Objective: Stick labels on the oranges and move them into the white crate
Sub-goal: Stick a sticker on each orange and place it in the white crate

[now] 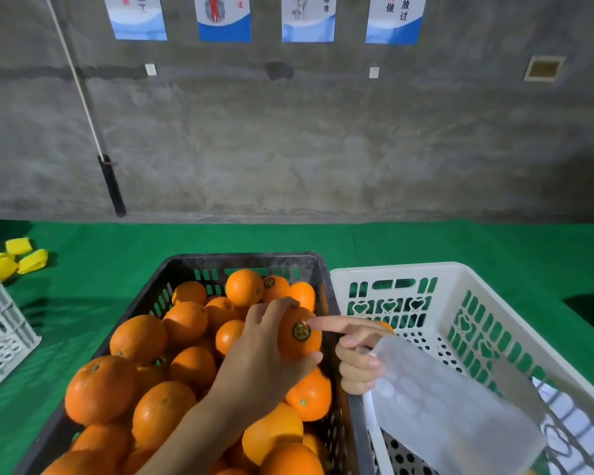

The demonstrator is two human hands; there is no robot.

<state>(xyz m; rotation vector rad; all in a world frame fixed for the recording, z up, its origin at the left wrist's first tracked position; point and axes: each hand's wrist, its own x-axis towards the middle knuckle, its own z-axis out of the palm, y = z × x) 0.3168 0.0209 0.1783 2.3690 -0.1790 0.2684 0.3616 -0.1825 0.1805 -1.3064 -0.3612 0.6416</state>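
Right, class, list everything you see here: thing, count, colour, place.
Black plastic crate: one, black, centre of green cloth.
Round oranges: many, orange, piled in black crate.
Labelled orange: one, dark round sticker, above that pile.
White plastic crate: one, white, right of black crate.
White label sheet: one, white, over white crate.
Yellow pieces: several, yellow, far left.
Blue-and-white posters: four, on grey wall.
Left hand: grips labelled orange.
Right hand: grips label sheet, forefinger toward sticker.
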